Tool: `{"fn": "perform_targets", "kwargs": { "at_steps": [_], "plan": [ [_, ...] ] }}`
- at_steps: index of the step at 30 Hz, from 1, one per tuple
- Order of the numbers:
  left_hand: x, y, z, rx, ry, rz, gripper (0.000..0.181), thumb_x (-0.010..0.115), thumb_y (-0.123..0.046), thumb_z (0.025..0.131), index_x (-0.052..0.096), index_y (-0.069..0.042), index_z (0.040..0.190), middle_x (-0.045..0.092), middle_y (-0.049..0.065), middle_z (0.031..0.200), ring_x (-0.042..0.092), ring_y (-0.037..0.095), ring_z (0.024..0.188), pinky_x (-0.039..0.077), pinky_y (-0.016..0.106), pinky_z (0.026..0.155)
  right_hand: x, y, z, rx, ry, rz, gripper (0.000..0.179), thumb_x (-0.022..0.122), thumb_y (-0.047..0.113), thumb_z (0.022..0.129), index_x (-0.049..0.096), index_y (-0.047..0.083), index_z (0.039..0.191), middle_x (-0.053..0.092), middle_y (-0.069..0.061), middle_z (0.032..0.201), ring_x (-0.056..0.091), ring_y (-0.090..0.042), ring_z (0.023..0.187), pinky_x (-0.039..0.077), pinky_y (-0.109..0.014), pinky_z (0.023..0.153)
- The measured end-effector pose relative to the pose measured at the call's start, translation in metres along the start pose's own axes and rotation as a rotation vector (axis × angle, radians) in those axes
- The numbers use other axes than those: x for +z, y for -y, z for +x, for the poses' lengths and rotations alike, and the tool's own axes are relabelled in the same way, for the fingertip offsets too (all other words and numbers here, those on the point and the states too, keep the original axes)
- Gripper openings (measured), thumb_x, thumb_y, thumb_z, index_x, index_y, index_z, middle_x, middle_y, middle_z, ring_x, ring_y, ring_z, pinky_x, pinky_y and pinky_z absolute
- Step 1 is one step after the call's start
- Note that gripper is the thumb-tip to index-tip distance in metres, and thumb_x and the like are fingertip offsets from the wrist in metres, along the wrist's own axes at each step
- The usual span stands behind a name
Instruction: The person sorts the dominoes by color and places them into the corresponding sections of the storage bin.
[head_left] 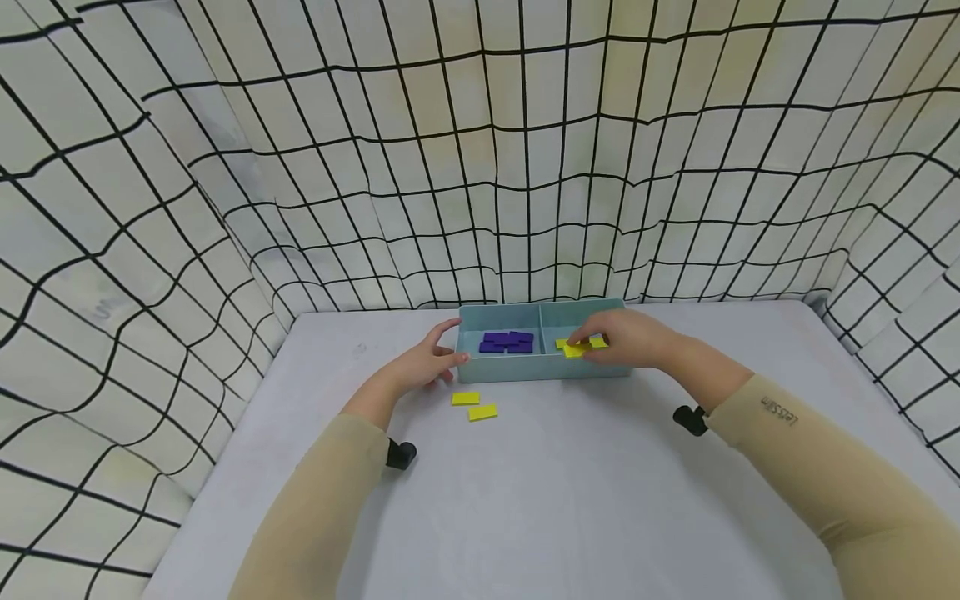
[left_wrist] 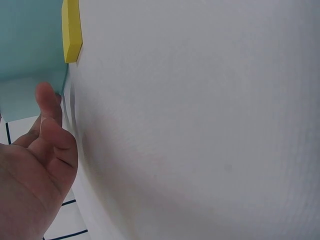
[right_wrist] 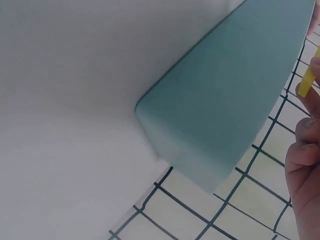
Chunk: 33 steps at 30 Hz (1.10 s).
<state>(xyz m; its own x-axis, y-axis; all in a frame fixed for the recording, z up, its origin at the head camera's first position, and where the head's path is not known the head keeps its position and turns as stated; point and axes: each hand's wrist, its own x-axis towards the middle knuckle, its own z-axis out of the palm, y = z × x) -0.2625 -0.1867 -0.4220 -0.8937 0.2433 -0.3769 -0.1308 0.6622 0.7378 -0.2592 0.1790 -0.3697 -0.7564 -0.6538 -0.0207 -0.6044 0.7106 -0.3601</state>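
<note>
A light-blue box [head_left: 517, 369] with two compartments sits at the far side of the table. Several purple tiles [head_left: 507, 342] lie in its left compartment. My left hand [head_left: 422, 363] is at the box's left end, fingers spread, with thumb and index finger touching its edges. Over the right compartment, my right hand [head_left: 628, 337] pinches a yellow tile [head_left: 573, 352] between thumb and fingers. Other yellow tiles [head_left: 597, 342] lie below it, partly hidden by that hand. The right wrist view shows the pinched yellow tile [right_wrist: 306, 82] at its edge, beyond the box's front wall [right_wrist: 225, 90].
Two loose yellow tiles [head_left: 482, 412] lie on the white table [head_left: 555, 500] in front of the box's left half. White walls with black netting [head_left: 525, 183] rise behind the box and at both sides.
</note>
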Motion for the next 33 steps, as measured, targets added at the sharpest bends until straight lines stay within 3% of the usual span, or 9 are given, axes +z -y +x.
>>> {"fn": "perform_targets", "kwargs": {
  "at_steps": [4,11,19,33],
  "plan": [
    [-0.001,0.000,-0.001,0.003,0.003,0.000,0.079,0.062,-0.048,0.095,0.009,-0.049,0.154,0.050,0.012,0.143,0.062,0.023,0.092,0.043,0.034,0.078,-0.004,-0.004,0.007,0.016,0.009,-0.048,0.029,0.071,0.022,0.091,0.073,0.025,0.120,0.066,0.011,0.103,0.056,-0.014,0.083,0.049,-0.032,0.074],
    [-0.001,-0.001,-0.001,-0.001,0.001,-0.006,0.079,0.063,-0.047,0.095,0.009,-0.049,0.154,0.051,0.012,0.142,0.061,0.023,0.092,0.043,0.034,0.078,-0.009,-0.004,0.019,0.024,0.028,-0.142,0.028,0.070,0.022,0.092,0.072,0.021,0.120,0.068,0.007,0.107,0.063,-0.021,0.103,0.051,-0.041,0.089],
    [0.000,-0.001,-0.001,-0.006,-0.004,-0.004,0.080,0.064,-0.049,0.094,0.010,-0.050,0.154,0.052,0.011,0.140,0.062,0.023,0.092,0.044,0.035,0.078,-0.002,-0.012,0.034,0.035,0.058,-0.256,0.029,0.070,0.019,0.093,0.071,0.017,0.122,0.069,0.001,0.116,0.063,-0.022,0.105,0.051,-0.043,0.090],
    [-0.001,-0.001,-0.002,0.000,0.002,-0.004,0.079,0.062,-0.047,0.096,0.010,-0.049,0.154,0.050,0.012,0.142,0.062,0.023,0.093,0.044,0.035,0.077,0.013,-0.027,0.057,0.080,0.123,-0.341,0.028,0.071,0.019,0.093,0.072,0.017,0.121,0.067,-0.004,0.118,0.062,-0.026,0.112,0.048,-0.046,0.095]
  ]
}}
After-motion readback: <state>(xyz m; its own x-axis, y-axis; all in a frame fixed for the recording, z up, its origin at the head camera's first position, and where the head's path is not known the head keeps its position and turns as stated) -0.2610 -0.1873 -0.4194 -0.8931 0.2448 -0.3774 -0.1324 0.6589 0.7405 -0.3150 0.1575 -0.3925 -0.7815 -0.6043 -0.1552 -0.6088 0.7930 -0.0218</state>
